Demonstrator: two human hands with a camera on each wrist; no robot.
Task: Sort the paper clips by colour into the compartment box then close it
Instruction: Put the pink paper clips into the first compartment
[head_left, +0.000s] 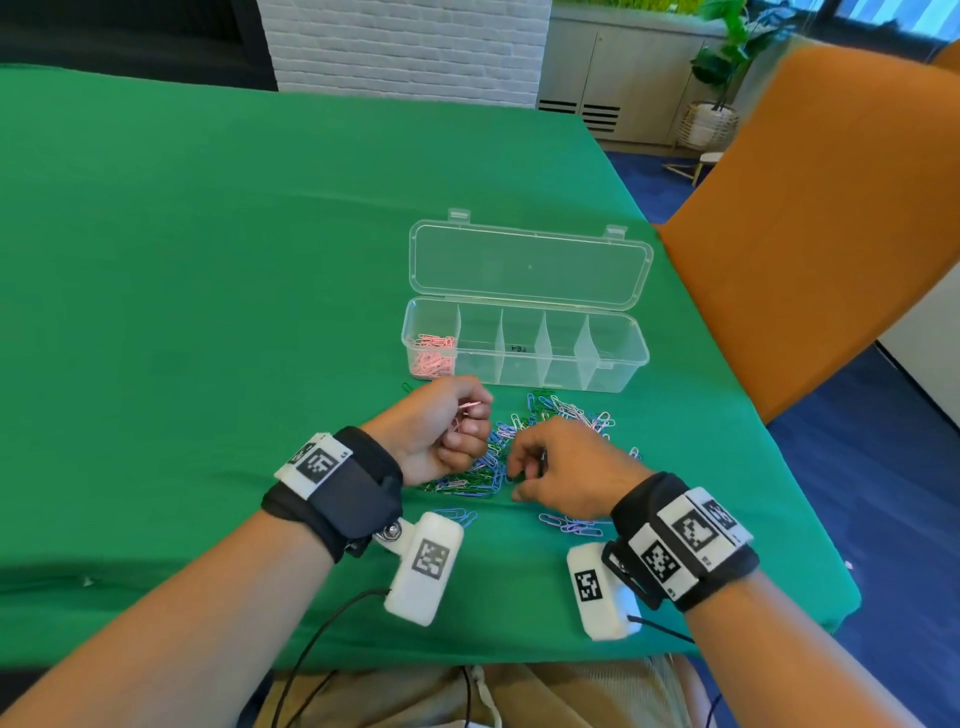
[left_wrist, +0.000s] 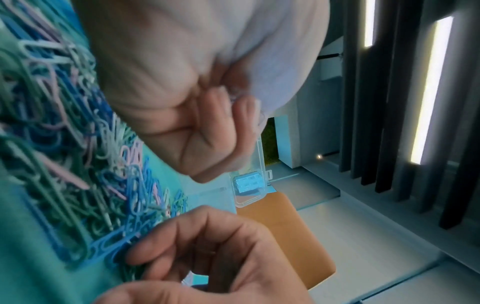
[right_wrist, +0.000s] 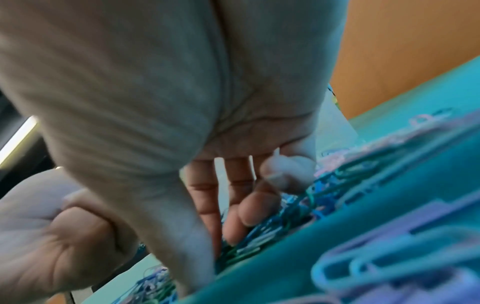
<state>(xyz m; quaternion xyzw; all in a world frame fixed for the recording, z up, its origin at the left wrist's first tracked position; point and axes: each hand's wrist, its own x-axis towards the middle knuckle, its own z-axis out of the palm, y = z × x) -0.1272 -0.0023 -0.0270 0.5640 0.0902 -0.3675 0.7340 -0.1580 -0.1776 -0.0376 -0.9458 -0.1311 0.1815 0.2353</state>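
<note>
A clear compartment box (head_left: 618, 364) lies with its lid (head_left: 530, 265) folded back. Pink paper clips (head_left: 434, 356) fill its leftmost compartment; the other compartments look empty. In front of it spreads a mixed pile of clips (head_left: 493, 462) in blue, green, lilac and white. Just above the pile's left side, my left hand (head_left: 470, 421) is curled into a fist round a few pink clips (head_left: 470, 407). My right hand (head_left: 519, 475) hangs over the pile's middle, its fingers (right_wrist: 233, 197) pointing down onto the clips and the thumb apart. Nothing shows between them.
A green cloth (head_left: 208, 286) covers the table. Loose lilac and blue clips (head_left: 569, 525) lie near the front edge by my right wrist. An orange chair back (head_left: 810, 218) stands close to the table's right side, just behind the box.
</note>
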